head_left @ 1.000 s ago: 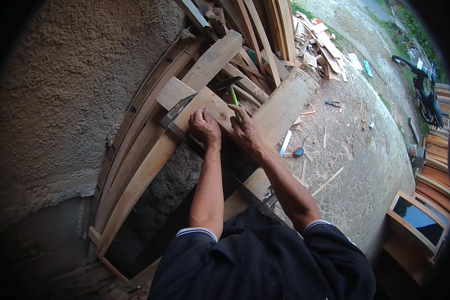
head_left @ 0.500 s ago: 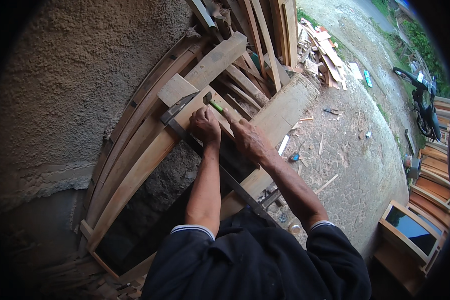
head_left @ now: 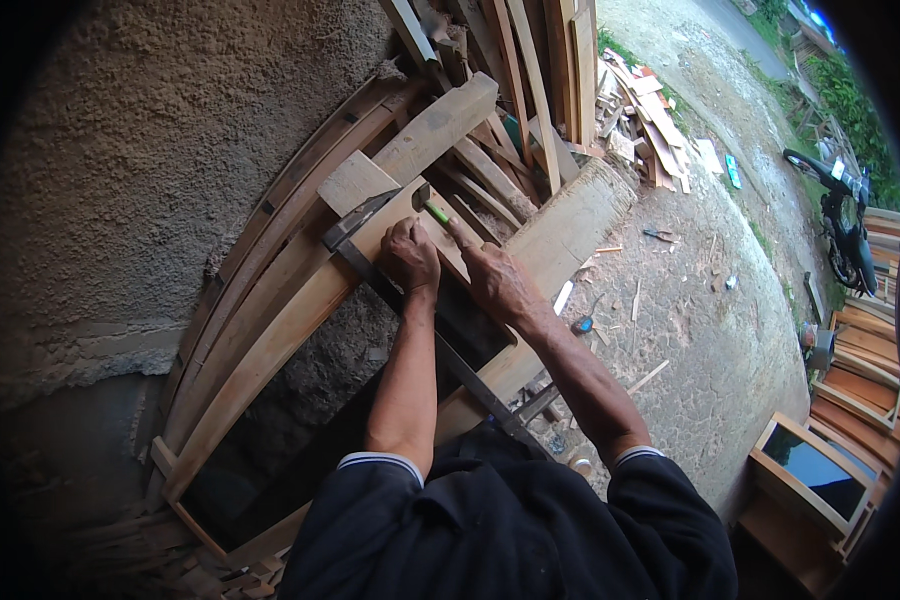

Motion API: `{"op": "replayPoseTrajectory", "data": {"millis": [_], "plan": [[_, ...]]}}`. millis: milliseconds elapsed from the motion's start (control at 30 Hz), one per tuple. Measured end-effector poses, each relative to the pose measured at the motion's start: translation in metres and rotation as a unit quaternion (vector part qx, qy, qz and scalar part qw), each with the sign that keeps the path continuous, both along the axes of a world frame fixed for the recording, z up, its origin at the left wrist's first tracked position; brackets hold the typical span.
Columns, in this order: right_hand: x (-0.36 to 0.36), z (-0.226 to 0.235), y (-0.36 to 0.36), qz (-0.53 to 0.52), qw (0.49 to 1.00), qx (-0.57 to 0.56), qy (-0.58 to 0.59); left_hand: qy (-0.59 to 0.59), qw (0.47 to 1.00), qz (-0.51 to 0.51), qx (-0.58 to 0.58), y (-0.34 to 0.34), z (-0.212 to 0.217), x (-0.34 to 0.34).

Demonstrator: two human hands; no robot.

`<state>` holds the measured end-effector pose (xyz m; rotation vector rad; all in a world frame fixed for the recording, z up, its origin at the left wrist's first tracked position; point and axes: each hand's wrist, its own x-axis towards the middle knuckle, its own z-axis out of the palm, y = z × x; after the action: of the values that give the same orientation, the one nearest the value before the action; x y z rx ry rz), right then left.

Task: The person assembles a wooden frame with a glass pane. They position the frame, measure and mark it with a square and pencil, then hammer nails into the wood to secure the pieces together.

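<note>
My right hand (head_left: 497,280) is closed round the green handle of a small hammer (head_left: 433,205), its index finger lying along the handle. The dark hammer head is just above my left hand (head_left: 410,255), over the pale wooden frame (head_left: 300,315). My left hand is closed in a pinch at the frame's corner; what its fingers hold is hidden. A long dark metal bar clamp (head_left: 450,355) runs across the frame beneath my left wrist, its jaw by a wood block (head_left: 356,183).
Thick beams (head_left: 570,220) support the frame. A rough wall (head_left: 170,170) rises at left. Pliers (head_left: 660,236), a blue tape measure (head_left: 583,325) and wood scraps lie on the ground at right. Further off are a scrap pile (head_left: 655,120), a motorbike (head_left: 842,225) and a glazed wooden frame (head_left: 812,470).
The view has shifted slightly. The hammer head has lifted a little, up and to the right of my left hand. Both hands keep nearly the same place on the frame.
</note>
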<state>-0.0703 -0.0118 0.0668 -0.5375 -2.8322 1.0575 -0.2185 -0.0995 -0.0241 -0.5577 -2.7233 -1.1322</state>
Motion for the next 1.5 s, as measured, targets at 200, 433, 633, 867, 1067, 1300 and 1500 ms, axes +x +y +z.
{"op": "replayPoseTrajectory", "data": {"millis": [200, 433, 633, 867, 1067, 1300, 1500], "plan": [[0.001, -0.002, -0.001, -0.005, 1.000, -0.004, -0.003, 0.031, 0.998, -0.025, -0.039, -0.022, 0.032, -0.063], [-0.001, 0.010, -0.009, 0.006, 0.999, 0.013, 0.033, 0.132, 0.965, -0.083, -0.213, -0.017, 0.024, -0.088], [-0.003, 0.016, -0.004, 0.002, 0.999, 0.023, 0.035, 0.132, 0.965, -0.083, -0.208, -0.017, 0.021, -0.087], [-0.006, 0.012, -0.002, 0.001, 1.000, -0.004, -0.030, 0.136, 0.966, -0.085, -0.201, -0.018, 0.017, -0.086], [-0.007, 0.012, -0.004, 0.001, 0.996, 0.035, 0.085, 0.130, 0.968, -0.098, -0.192, -0.019, 0.011, -0.090], [-0.006, 0.004, -0.002, -0.002, 0.993, 0.047, 0.109, 0.144, 0.968, -0.091, -0.183, -0.019, 0.010, -0.090], [-0.006, -0.002, -0.001, 0.004, 1.000, 0.022, -0.014, 0.130, 0.969, -0.082, -0.194, -0.017, 0.015, -0.088]]}}
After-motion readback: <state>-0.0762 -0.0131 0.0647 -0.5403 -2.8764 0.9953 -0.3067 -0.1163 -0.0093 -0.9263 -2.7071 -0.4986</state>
